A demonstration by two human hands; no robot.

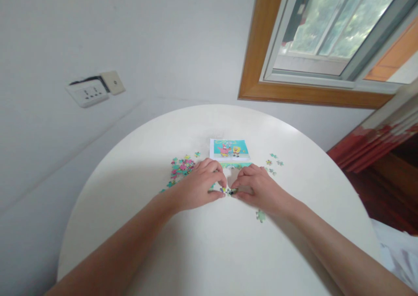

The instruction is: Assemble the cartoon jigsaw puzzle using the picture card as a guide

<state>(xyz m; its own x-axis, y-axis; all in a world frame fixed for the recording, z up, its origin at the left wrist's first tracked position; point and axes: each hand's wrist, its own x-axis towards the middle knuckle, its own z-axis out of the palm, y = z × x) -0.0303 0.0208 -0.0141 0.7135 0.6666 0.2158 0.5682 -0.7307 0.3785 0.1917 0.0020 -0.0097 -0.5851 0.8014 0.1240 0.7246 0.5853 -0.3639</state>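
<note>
My left hand [199, 183] and my right hand [257, 188] meet at the middle of a round white table [228, 252]. Both pinch small jigsaw pieces [229, 191] between thumb and fingers, and the pieces touch each other between the fingertips. Just behind the hands lies a strip of joined green pieces [235, 166], and behind that a reference picture card [229, 149] with cartoon figures. A heap of loose pink and green pieces [181, 167] lies to the left of my left hand.
Several loose pieces [273, 162] lie to the right of the card, and one green piece [260, 216] lies near my right wrist. A wall socket [88, 92] sits on the left wall. A wood-framed window [326, 48] and a red curtain [372, 143] stand at the right.
</note>
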